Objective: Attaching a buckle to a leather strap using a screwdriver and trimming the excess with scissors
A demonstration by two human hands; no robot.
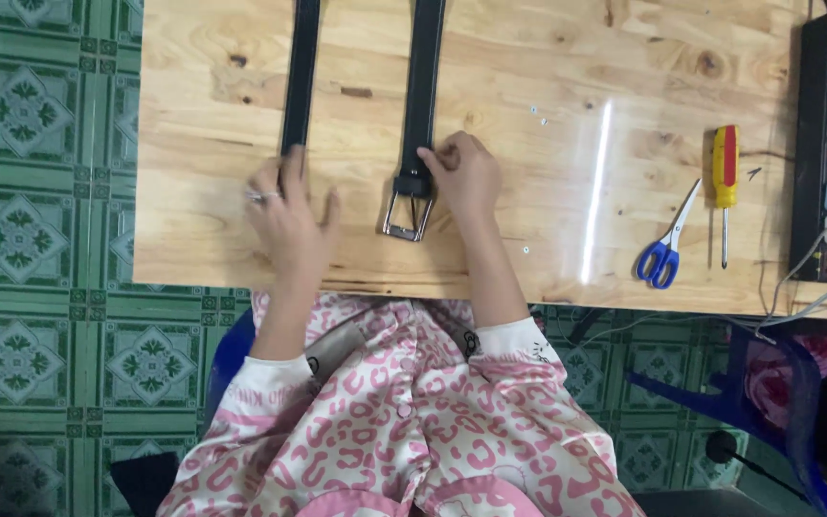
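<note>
On the bench [567, 249], the left hand [289, 215] presses flat on one belt end [299, 77], grip released, while the right hand [466, 177] pinches the other strap [423, 86] beside its buckle [407, 213], steadying it.

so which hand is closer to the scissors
Right. The right hand grips the belt strap just above the metal buckle, apart from the blue-handled scissors that lie farther right on the wooden table. The left hand rests on the other strap, farther away.
</note>
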